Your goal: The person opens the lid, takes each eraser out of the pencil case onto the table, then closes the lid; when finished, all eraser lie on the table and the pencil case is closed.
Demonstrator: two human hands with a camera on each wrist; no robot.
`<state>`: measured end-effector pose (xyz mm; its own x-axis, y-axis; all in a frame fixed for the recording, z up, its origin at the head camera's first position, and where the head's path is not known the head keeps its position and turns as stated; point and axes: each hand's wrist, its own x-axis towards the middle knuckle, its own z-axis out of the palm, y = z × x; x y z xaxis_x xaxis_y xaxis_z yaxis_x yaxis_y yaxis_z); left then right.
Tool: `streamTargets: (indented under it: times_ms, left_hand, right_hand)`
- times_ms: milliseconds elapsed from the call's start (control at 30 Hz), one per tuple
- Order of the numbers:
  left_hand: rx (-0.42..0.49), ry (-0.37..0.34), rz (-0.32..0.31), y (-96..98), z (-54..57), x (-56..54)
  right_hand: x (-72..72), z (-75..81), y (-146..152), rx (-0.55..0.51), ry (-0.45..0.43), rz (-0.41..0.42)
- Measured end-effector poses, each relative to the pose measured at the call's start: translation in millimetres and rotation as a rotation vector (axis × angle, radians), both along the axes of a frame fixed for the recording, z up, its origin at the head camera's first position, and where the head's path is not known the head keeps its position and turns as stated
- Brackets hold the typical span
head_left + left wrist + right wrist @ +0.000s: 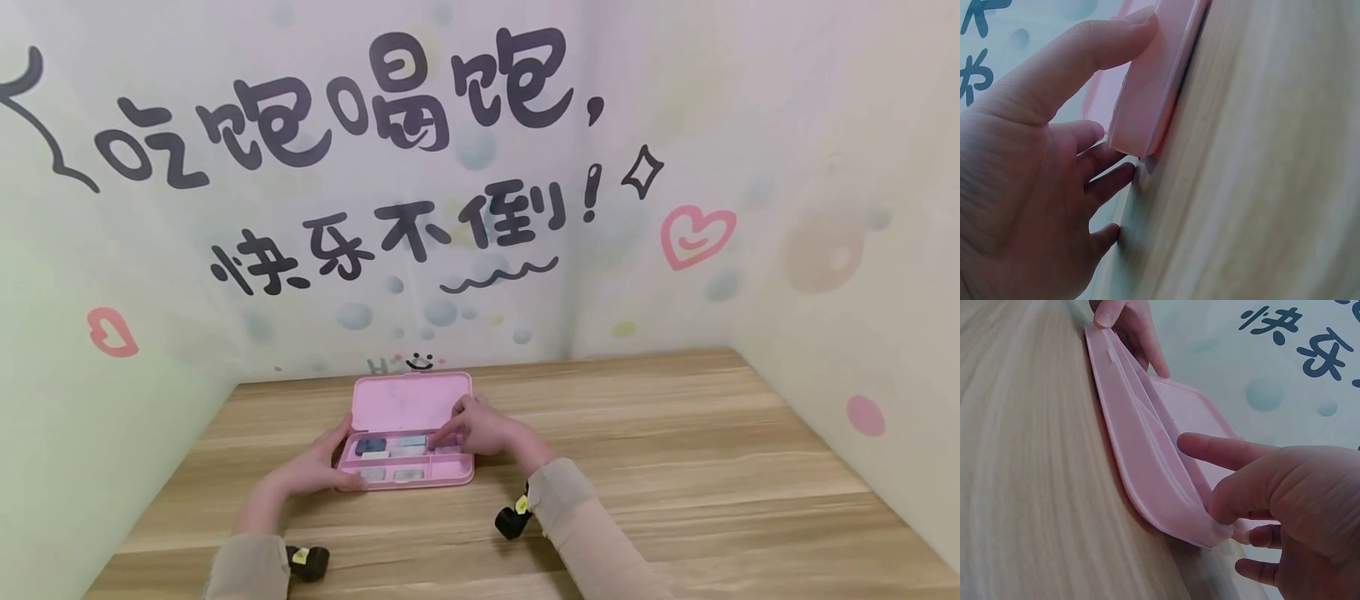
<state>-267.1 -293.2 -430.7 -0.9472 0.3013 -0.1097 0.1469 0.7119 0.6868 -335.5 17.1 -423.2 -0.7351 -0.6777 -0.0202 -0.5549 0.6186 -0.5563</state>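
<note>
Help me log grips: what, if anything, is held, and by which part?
The left hand holds the pink case by its left end; whether the right hand grips anything cannot be told.

Your left hand sits left, palm facing right: thumb on the near side, fingers spread and slightly bent on the far side, clasping. Your right hand reaches in from the right. Index finger extended down-left, thumb bent, other fingers loosely curled. Hands apart. Left forearm and right forearm angle inward from the near edge, both sleeved.
</note>
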Motion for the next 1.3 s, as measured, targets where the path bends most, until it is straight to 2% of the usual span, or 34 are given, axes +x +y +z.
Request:
streamTargets:
  times_ms: [400,767,1000,1300]
  left_hand:
    - [0.0,0.039,-0.019,0.0,-2.6,-0.5]
    - [-0.008,0.038,-0.011,0.8,-9.3,-2.1]
    - [-0.012,0.028,-0.013,0.8,-8.3,-2.2]
    - [-0.025,0.019,-0.003,0.0,-4.4,-1.3]
  right_hand:
    - [-0.3,4.1,-2.2,0.082,0.01,-0.007]
    - [-4.2,7.2,-3.5,0.165,0.013,0.013]
    - [-4.8,8.9,-8.3,0.231,0.052,0.036]
    - [-5.1,13.6,-10.0,0.235,0.026,0.047]
